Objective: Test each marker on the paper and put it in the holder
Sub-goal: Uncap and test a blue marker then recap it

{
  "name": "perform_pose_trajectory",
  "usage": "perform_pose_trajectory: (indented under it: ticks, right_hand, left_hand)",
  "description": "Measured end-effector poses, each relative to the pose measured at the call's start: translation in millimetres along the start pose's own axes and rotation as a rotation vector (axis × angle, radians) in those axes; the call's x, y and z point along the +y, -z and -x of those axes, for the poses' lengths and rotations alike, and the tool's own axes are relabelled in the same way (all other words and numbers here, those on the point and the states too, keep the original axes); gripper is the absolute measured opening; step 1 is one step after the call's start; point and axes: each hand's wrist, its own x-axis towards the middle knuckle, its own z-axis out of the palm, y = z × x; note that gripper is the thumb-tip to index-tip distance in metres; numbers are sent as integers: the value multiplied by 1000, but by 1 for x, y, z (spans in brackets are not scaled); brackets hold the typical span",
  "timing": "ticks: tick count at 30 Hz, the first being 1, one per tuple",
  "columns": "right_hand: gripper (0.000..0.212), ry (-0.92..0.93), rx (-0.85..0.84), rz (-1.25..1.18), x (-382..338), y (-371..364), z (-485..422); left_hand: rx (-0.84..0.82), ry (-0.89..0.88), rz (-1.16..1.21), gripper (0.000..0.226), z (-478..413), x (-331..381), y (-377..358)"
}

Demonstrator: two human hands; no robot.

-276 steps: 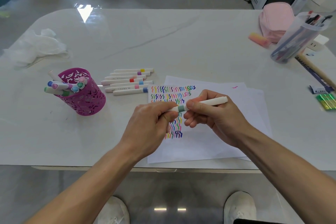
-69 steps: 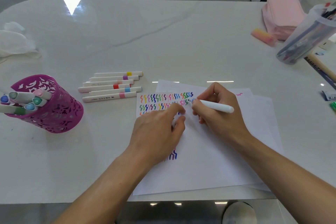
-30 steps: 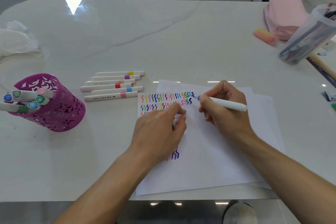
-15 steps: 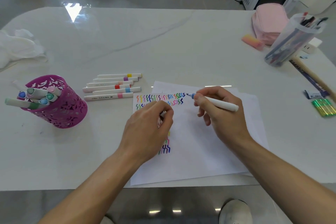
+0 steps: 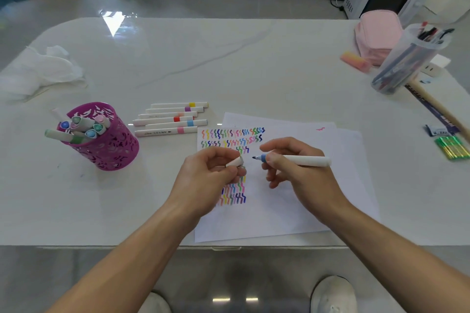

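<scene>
Holder (image 5: 112, 152): several capped markers (image 5: 84, 123) inside | clear tub (image 5: 381, 84): pens (image 5: 429, 33) inside

The bench (image 5: 229, 71) is finished in glossy, veined stone by which light is reflected. The paper (image 5: 279, 211) is matt. The markers (image 5: 167, 124) are cased in smooth white plastic. The pink pouch (image 5: 376, 33) is made of soft cloth, and the pen tub (image 5: 407, 63) of clear plastic.

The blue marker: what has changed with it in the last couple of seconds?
The right hand lifted the marker off the paper, its tip now facing the cap, which the left hand raised too. The row of markers and the purple holder stayed put.
</scene>
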Motion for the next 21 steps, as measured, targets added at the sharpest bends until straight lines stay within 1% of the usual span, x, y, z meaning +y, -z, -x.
perform_pose_trajectory:
  ticks: [4,7,13,21]
  right_hand:
    - [4,-10,-17,-25,0,-3,0]
    - [12,-15,-23,-44,-1,-5,1]
    - [9,-13,-51,-13,0,-4,0]
    - [12,-36,-71,-34,-1,0,-4]
  left_hand:
    - [-32,-10,-5,12,4,0,1]
    - [-55,-9,-19,17,3,1,2]
    - [-91,-10,-86,22,1,2,-2]
    - [-102,-14,-42,18,1,0,1]
